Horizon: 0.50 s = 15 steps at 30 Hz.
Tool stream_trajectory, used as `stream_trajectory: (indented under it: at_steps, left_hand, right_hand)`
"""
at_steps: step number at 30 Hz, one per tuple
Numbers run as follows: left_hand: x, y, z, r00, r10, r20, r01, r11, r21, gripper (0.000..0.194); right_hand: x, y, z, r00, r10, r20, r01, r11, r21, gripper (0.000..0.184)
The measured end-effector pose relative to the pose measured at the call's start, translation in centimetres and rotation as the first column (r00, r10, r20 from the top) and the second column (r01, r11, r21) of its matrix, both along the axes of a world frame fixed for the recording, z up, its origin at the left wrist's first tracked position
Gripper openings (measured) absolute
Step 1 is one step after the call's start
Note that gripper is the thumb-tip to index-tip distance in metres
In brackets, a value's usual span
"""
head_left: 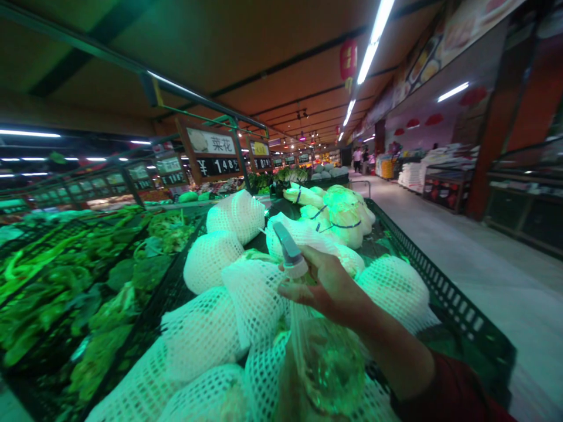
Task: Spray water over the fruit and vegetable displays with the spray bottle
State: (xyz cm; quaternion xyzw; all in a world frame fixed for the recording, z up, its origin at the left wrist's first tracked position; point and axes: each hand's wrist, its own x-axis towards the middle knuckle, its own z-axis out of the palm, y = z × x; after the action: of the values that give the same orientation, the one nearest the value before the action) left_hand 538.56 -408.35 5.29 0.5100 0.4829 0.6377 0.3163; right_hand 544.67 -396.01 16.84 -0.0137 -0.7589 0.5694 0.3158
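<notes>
My right hand is wrapped round the neck of a clear spray bottle, just below its grey trigger head. The bottle points out over a pile of cauliflowers in white foam netting in a black display bin. The hand's fingers curl round the bottle's top, and a dark red sleeve covers the arm at the lower right. My left hand is not in view.
Cabbages tied with blue bands lie further back in the bin. Leafy greens fill the bins on the left. Price signs hang above. A tiled aisle runs along the right, with people far down it.
</notes>
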Motion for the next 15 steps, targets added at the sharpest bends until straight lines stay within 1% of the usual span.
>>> stream_trajectory:
  at_steps: [5,15]
  left_hand:
    - [-0.2,0.1,-0.8,0.999,0.04,-0.001,-0.04,0.999,0.007,0.036]
    - [-0.1,0.1,-1.3,0.999,0.045,0.019,-0.045,0.999,0.013,0.035]
  right_hand:
    - [-0.2,0.2,0.0,1.0,-0.011,-0.005,0.011,1.0,-0.007,0.033]
    - [-0.4,0.2,0.1,0.998,-0.058,0.008,0.058,0.998,-0.002,0.029]
